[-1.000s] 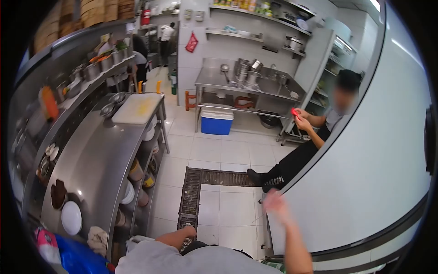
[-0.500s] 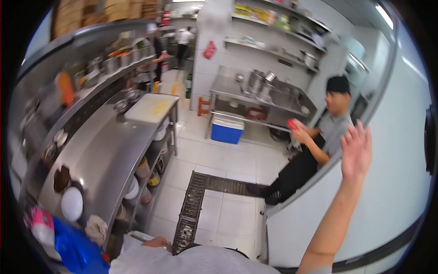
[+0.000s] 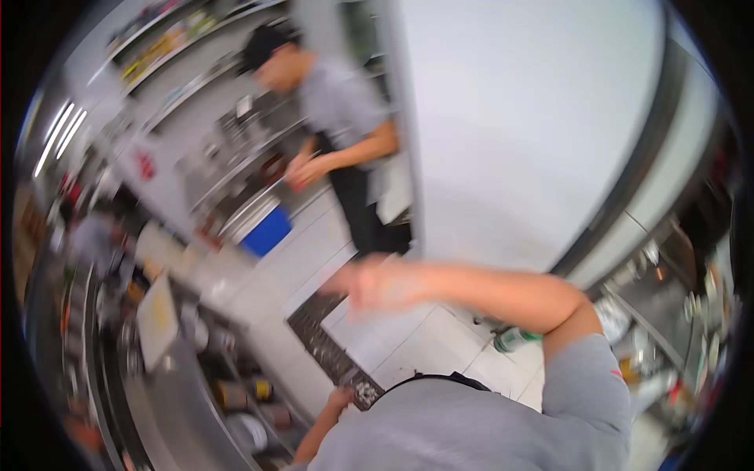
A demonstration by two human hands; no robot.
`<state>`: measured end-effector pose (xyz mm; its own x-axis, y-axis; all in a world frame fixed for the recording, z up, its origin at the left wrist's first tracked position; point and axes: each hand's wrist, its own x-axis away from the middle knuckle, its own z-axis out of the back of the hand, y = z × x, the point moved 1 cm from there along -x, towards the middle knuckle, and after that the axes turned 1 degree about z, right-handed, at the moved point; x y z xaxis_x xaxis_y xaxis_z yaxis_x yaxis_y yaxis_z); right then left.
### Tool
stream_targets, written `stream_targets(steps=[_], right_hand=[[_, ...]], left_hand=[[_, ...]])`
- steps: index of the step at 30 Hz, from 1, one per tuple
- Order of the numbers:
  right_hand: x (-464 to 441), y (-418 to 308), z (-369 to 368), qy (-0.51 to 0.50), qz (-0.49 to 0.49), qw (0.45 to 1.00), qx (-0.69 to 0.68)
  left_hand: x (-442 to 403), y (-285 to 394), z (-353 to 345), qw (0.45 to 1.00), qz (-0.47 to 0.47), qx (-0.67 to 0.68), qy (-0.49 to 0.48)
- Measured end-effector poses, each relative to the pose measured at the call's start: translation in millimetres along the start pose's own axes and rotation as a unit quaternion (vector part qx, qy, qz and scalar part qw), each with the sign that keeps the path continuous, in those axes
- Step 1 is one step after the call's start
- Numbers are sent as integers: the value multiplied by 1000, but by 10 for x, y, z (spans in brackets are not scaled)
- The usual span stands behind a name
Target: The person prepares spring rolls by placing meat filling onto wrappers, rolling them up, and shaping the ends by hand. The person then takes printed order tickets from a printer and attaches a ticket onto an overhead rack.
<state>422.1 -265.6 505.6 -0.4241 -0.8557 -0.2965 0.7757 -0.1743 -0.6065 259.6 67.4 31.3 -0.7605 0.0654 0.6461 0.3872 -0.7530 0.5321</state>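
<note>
My right hand point(image 3: 381, 286) is stretched across in front of me over the tiled floor, smeared by motion. Nothing can be made out in it, and its fingers are too blurred to read. Low by my waist, my left hand point(image 3: 339, 399) hangs near the floor drain grate point(image 3: 314, 326) as seen from above. Its fingers are small and unclear, so what it holds, if anything, does not show. Just beyond my right hand stands a co-worker point(image 3: 345, 102) in a dark cap and grey shirt, both hands together in front of the body.
To the left runs a steel counter point(image 3: 181, 400) with a cutting board point(image 3: 159, 318) and shelves below. A blue cooler box point(image 3: 265, 229) sits on the floor ahead. A white wall panel point(image 3: 526, 118) rises at right, with a green-labelled container point(image 3: 514, 340) on the floor.
The view has swung to the right. My right arm, raised with fingers spread before, is now bent across my front. The co-worker now appears upright and nearer, beside the panel.
</note>
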Motion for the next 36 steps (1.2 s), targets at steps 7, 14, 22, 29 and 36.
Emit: stream_targets(steps=[7,14,22,29,36], right_hand=[[1187,57,-1203,-15,-130,985,-109],[3157,-392,-1589,159,-356,819,-421],[5030,-2620,-2048,397,-501,715,-282],[5708,-4069,-2292,563,-513,644,-68],[6767,-4634,-2628,550,-605,536,-208]], left_hand=[[-1153,1183,83,868,-151,-420,-216],[-1701,2578,-404,809,-141,-528,-216],[-1933,4167,-1953,464,-475,-745,-65],[-188,4821,-5736,761,-298,-264,-512],[1253,5381,-6511,490,-458,-582,-460]])
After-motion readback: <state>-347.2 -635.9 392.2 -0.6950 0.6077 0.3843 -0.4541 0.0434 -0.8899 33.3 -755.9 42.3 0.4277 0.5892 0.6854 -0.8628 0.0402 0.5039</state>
